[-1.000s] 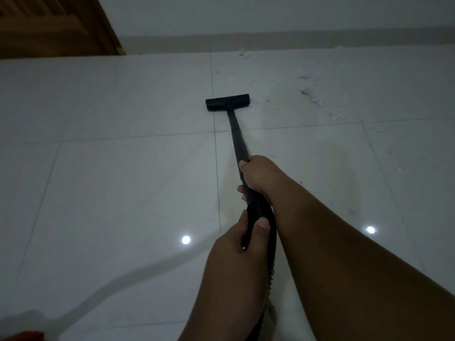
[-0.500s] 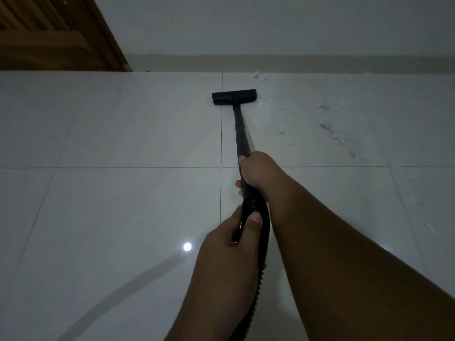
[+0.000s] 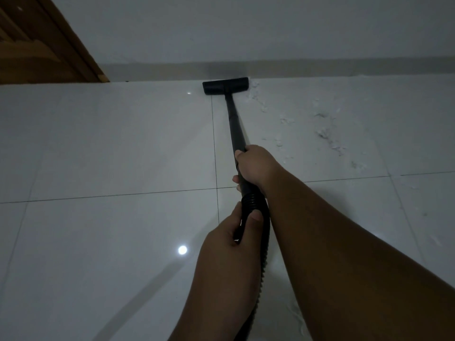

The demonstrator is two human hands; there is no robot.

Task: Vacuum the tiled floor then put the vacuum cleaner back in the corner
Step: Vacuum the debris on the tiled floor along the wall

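Observation:
A black vacuum wand (image 3: pixel 235 124) runs away from me across the glossy white tiled floor (image 3: pixel 110 148). Its flat black floor head (image 3: pixel 225 85) rests on the tiles right against the grey skirting of the far wall. My right hand (image 3: pixel 254 166) grips the wand's lower end. My left hand (image 3: pixel 229 244) is closed around the ribbed black hose (image 3: pixel 256 210) just behind it. The hose drops out of view between my forearms. The vacuum's body is not in view.
Scattered pale crumbs and dust (image 3: pixel 325 136) lie on the tiles right of the wand. A wooden door (image 3: pixel 37 48) stands at the far left. The white wall (image 3: pixel 246 28) closes the far side. A ceiling light reflects on the floor (image 3: pixel 182 249).
The floor head has slid forward from mid-tile up to the skirting, and I have moved closer to the wall. Both hands keep the same grip.

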